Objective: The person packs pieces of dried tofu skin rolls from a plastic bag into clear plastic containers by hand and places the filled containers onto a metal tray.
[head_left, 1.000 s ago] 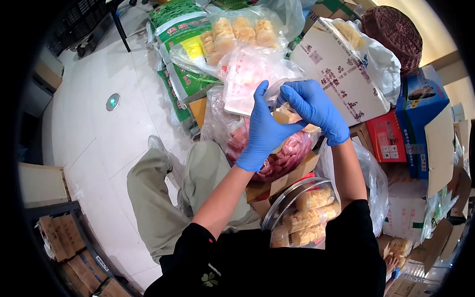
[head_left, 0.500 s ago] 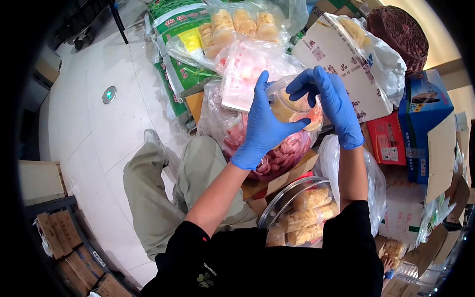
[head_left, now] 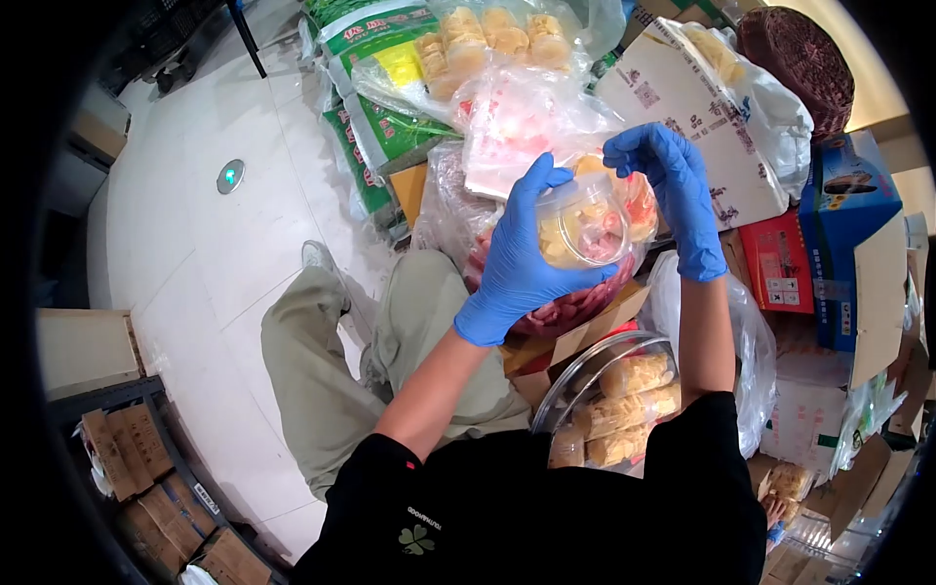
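Observation:
My left hand (head_left: 526,253), in a blue glove, is wrapped round a clear plastic jar (head_left: 583,226), tilted with its round open mouth toward me. Yellowish shapes show in or through its wall; I cannot tell which. To the right of the jar and apart from it, my right hand (head_left: 673,190), also gloved in blue, has its fingers curled together in a pinch. What they hold, if anything, is too small to name. Beneath the jar lies a clear bag of pinkish-red pieces (head_left: 565,317). White plastic packaging (head_left: 522,127) lies just beyond my left hand.
A clear round tub (head_left: 546,400) of tan rolled packs (head_left: 629,409) sits near my body. Green sacks (head_left: 380,58) lie ahead, a white carton (head_left: 682,107) and blue box (head_left: 848,224) at right. Another person's hand (head_left: 773,509) shows at lower right.
My right hand has come away from the jar's mouth, up and to the right. The left hand still holds the jar, now turned more toward me. The whole view has shifted slightly.

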Tool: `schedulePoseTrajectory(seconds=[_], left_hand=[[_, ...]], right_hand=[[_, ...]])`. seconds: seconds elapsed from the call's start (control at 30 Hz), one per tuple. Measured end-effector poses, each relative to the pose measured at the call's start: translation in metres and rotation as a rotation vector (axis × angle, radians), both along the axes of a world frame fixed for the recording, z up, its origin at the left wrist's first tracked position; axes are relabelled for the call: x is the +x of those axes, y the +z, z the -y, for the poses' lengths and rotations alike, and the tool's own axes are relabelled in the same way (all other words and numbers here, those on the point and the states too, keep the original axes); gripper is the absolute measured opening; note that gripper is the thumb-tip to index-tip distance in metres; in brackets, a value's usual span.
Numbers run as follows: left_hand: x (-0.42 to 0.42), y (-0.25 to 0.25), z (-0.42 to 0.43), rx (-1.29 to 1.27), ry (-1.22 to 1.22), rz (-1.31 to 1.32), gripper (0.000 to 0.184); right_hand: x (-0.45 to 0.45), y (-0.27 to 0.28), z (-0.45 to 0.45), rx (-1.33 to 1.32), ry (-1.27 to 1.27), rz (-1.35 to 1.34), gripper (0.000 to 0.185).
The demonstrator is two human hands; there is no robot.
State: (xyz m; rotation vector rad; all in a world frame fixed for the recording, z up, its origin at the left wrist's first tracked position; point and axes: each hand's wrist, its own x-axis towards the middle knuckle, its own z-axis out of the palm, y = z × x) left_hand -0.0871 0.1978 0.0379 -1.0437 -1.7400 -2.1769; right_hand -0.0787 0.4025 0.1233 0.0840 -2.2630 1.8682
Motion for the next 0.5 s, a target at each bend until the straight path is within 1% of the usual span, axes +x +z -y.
schedulePoseTrajectory(seconds=[0.03, 0.07, 0.13, 0.17, 0.2, 0.27, 0.33, 0.37, 0.4, 0.43, 0.47, 0.5], left_hand=[[0.001, -0.001, 0.002, -0.015, 0.022, -0.005, 0.115], [0.003, -0.003, 0.004, -0.022, 0.016, -0.003, 0.115], [0.003, -0.008, 0.003, 0.064, 0.058, -0.011, 0.113], [0.0, -0.014, 0.003, 0.02, 0.072, 0.009, 0.119], [0.0, -0.022, 0.004, 0.019, 0.061, 0.012, 0.119], [-0.007, -0.031, 0.004, -0.1, 0.081, 0.071, 0.118], [-0.003, -0.032, 0.011, -0.108, 0.074, 0.027, 0.117], [-0.001, -0.032, 0.014, -0.099, 0.087, 0.077, 0.116], [0.0, -0.033, 0.018, -0.091, 0.099, 0.126, 0.115], [0.001, -0.036, 0.021, -0.092, 0.104, 0.165, 0.115], [0.004, -0.039, 0.023, -0.099, 0.083, 0.147, 0.115], [0.007, -0.039, 0.027, -0.085, 0.094, 0.184, 0.113]], right_hand=[[0.0, -0.004, -0.003, 0.003, 0.033, 0.018, 0.041], [-0.001, -0.01, -0.003, -0.004, 0.027, 0.02, 0.041], [-0.006, -0.024, -0.009, -0.102, -0.078, 0.151, 0.038], [-0.01, -0.036, -0.023, -0.19, -0.056, 0.215, 0.033], [-0.013, -0.054, -0.029, -0.192, -0.067, 0.217, 0.033], [-0.029, -0.089, -0.042, -0.275, -0.247, 0.339, 0.032], [-0.037, -0.124, -0.072, 0.097, -0.276, 0.546, 0.033], [-0.032, -0.143, -0.079, 0.14, -0.143, 0.337, 0.033], [-0.033, -0.163, -0.083, 0.115, -0.173, 0.313, 0.033], [-0.038, -0.175, -0.088, 0.254, -0.132, 0.338, 0.032], [-0.038, -0.184, -0.097, 0.399, -0.087, 0.373, 0.031], [-0.042, -0.173, -0.088, 0.567, -0.067, 0.458, 0.028]])
